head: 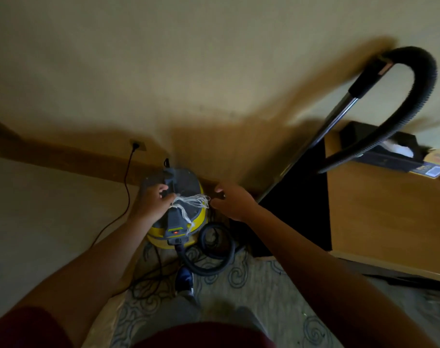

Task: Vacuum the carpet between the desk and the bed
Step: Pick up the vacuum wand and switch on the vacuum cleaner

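Note:
A yellow canister vacuum [161, 238] with a grey lid stands on the patterned carpet [251, 280] by the wall. A red light glows on its front. My left hand [151, 202] grips the grey carry handle [170, 179] on top, where frayed white string [192, 199] is tied. My right hand [232, 200] hovers just right of the lid, fingers apart and holding nothing. The black hose [412, 106] loops up from the canister front to the metal wand [322, 131], which leans against the wall and desk.
The wooden desk [379, 212] stands at the right with a black tissue box [389, 151] on it. The bed [38, 209] fills the left. A black power cord [126, 179] runs from a wall socket [137, 145] down to tangled cable by my shoe [185, 277].

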A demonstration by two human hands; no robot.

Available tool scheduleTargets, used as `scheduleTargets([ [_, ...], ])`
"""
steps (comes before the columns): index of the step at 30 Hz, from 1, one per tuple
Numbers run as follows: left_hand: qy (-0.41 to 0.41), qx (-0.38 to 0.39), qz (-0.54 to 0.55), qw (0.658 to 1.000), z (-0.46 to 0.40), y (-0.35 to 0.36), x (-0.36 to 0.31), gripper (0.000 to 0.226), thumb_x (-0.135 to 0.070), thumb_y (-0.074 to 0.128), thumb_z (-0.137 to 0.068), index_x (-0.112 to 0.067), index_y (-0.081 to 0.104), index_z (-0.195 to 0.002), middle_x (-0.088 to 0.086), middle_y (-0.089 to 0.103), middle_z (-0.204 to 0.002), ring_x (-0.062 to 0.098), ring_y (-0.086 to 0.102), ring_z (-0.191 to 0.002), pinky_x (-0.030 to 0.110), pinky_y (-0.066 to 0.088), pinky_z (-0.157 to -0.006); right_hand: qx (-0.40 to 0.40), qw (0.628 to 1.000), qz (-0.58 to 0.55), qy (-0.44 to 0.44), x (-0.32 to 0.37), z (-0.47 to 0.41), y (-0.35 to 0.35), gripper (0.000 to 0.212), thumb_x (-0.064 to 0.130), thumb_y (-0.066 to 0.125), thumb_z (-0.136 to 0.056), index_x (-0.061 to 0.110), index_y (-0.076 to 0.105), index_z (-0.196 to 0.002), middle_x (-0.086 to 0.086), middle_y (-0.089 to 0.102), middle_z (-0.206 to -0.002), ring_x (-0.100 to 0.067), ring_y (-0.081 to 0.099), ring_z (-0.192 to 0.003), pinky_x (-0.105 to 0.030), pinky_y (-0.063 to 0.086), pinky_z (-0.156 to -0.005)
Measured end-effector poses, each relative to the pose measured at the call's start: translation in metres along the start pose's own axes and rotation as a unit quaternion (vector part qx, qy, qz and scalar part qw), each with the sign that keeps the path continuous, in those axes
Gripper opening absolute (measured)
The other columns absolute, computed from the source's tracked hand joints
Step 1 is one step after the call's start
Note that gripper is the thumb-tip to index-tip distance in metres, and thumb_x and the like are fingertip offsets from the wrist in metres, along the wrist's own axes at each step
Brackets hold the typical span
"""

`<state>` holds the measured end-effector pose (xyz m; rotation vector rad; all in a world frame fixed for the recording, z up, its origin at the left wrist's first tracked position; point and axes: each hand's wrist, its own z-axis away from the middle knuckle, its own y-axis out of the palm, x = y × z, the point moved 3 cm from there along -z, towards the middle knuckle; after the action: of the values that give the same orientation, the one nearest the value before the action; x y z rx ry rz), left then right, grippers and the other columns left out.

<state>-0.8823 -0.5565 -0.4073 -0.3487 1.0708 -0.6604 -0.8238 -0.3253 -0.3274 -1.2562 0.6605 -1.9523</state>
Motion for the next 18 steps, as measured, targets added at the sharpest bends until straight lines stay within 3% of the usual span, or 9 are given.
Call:
scheduleTargets([
  [9,-0.100,-0.009,-0.112,0.989,-0.100,0.047,0.078,0.065,-0.045,0.067,-0.087,-0.007,0.053,-0.139,0.021,0.053,-0.140,0.036,0.052,-0.128,0.039,0.042,-0.107,0.024,0.999,0.032,0.036,-0.052,-0.113,0.056,0.042,0.031,0.070,-0.083,0.008,0.062,-0.117,-0.022,0.060,-0.122,-0.038,0.055,-0.114,-0.043,0.044,-0.098],
  [14,-0.160,-0.011,-0.055,0.986,-0.130,0.070,0.122,0.085,-0.051,0.067,-0.084,-0.018,0.030,-0.153,0.010,0.045,-0.152,0.032,0.049,-0.134,0.041,0.043,-0.108,0.054,0.995,0.074,0.048,-0.102,-0.155,0.068,0.044,0.032,0.067,-0.082,0.017,0.060,-0.123,-0.014,0.054,-0.132,-0.036,0.048,-0.122,-0.045,0.042,-0.102],
  [18,-0.197,-0.024,0.013,0.980,-0.142,0.087,0.145,0.089,-0.054,0.070,-0.080,-0.018,0.033,-0.153,0.010,0.052,-0.146,0.030,0.055,-0.128,0.041,0.047,-0.103,0.080,0.981,0.164,0.059,-0.142,-0.183,0.060,0.047,0.041,0.062,-0.085,0.022,0.056,-0.127,-0.011,0.052,-0.136,-0.034,0.045,-0.126,-0.049,0.042,-0.102],
])
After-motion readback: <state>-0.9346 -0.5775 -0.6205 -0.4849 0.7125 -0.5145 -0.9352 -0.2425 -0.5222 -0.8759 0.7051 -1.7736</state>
